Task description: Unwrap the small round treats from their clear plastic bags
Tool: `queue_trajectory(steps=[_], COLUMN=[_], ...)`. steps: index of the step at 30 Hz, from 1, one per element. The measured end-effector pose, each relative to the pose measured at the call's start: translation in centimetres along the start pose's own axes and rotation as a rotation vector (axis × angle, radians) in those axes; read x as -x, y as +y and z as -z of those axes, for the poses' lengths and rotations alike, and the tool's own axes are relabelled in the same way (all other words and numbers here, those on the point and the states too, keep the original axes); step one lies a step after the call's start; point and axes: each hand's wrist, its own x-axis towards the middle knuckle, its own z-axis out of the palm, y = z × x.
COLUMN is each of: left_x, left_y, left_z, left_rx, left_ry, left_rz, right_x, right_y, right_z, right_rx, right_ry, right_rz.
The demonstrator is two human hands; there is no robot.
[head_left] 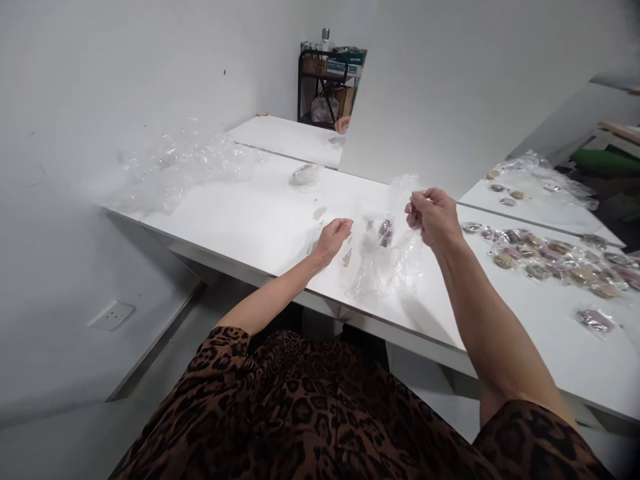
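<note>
My right hand [434, 217] is raised over the white table [240, 220], its fingers closed in a pinch on a clear plastic bag [370, 273]. The bag hangs and spreads loosely to the left of that hand. A small dark reddish item [385, 231] shows at the bag; whether it lies inside or behind the film I cannot tell. My left hand [333, 241] is left of the bag, near the table's front edge, fingers pressed together. What they hold, if anything, is too small to make out.
Several small wrapped pieces [555, 263] lie spread on the right, with one wrapped piece [596, 321] nearer the front. A crumpled heap of clear film [180, 167] sits at the left end. Another wrapped item [306, 175] rests by the back edge, below a mirror-like panel [450, 87].
</note>
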Motion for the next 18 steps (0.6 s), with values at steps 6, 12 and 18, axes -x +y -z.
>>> queue_trajectory(steps=[6,12,18], left_x=[1.2,1.4,0.6], left_y=[1.0,0.9,-0.3], left_z=[-0.4,0.1,-0.1], left_rx=[0.204,0.309,0.353], left_ry=[-0.152,-0.185,-0.203], left_rz=[0.226,0.338,0.319], right_x=[-0.5,-1.1,-2.2], right_y=[-6.8,-11.5,-14.8], right_z=[-2.3,-2.8,-2.1], right_rx=[0.217,0.407,0.552], right_ry=[0.000,0.060,0.070], right_rz=[0.055,0.184,0.325])
